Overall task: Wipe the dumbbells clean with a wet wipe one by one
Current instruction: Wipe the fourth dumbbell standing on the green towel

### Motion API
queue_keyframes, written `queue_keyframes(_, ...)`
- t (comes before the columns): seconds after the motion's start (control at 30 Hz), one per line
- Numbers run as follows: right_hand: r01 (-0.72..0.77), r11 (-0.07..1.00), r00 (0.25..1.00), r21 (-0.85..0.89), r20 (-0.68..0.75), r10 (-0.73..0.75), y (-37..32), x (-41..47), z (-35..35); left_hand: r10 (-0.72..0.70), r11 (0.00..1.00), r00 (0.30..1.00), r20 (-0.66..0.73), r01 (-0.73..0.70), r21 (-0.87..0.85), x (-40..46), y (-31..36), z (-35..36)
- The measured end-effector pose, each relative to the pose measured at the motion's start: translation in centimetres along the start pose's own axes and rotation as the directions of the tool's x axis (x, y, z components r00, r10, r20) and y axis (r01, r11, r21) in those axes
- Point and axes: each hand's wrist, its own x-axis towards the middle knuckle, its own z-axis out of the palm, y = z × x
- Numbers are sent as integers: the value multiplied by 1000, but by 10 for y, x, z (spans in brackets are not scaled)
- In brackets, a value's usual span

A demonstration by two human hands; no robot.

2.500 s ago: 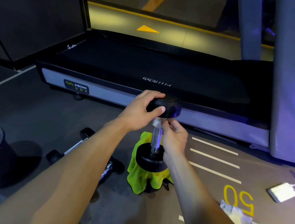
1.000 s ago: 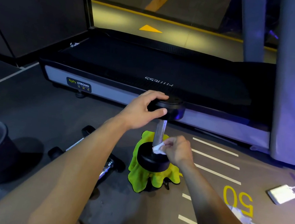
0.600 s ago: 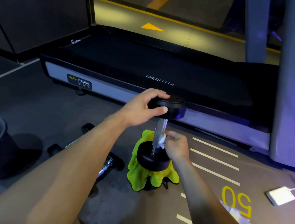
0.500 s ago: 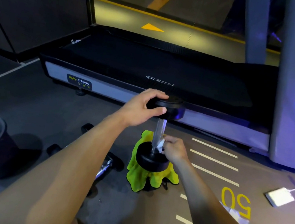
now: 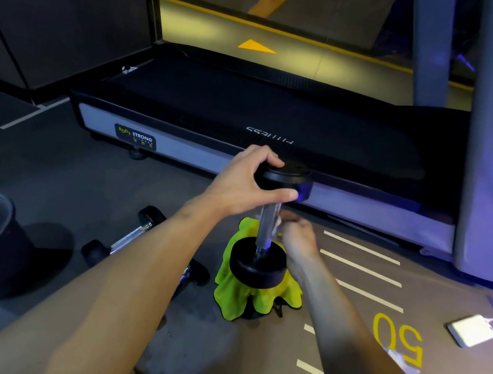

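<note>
Left hand (image 5: pixel 247 183) grips the top of the black-ended chrome-handled dumbbell (image 5: pixel 269 221), upright on a yellow-green cloth (image 5: pixel 236 296) on the floor. Right hand (image 5: pixel 298 238) pinches the white wet wipe (image 5: pixel 278 223) against the handle, mid-wipe. Next I'd say finish the shaft, then do the ends.

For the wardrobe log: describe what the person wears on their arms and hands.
Nothing shows on either. The left hand and right hand are bare, without gloves, rings or watch in view. Both forearms are uncovered as far as the frame shows; no sleeve appears.

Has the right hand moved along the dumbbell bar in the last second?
Yes. The right hand has gone up the bar, away from the lower weight and toward the upper weight.
</note>
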Motion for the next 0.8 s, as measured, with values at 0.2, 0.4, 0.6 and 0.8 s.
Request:
queue_keyframes(0.2,7,975,993,-223,114,19,11,-9,-2,12,994,999,-51,-6,112,6,5,2)
queue_keyframes(0.4,160,987,987,15,31,-160,-11,-6,2,18,1000,999,42,-17,-16,11,-6,-9)
queue_keyframes(0.6,147,945,982,-292,154,-105,18,-13,13,-114,973,991,69,126,-194,5,-18,-18)
queue_keyframes(0.8,201,936,976,-289,145,-164,14,-14,29,-250,942,968,-18,239,-238,-7,-19,-16)
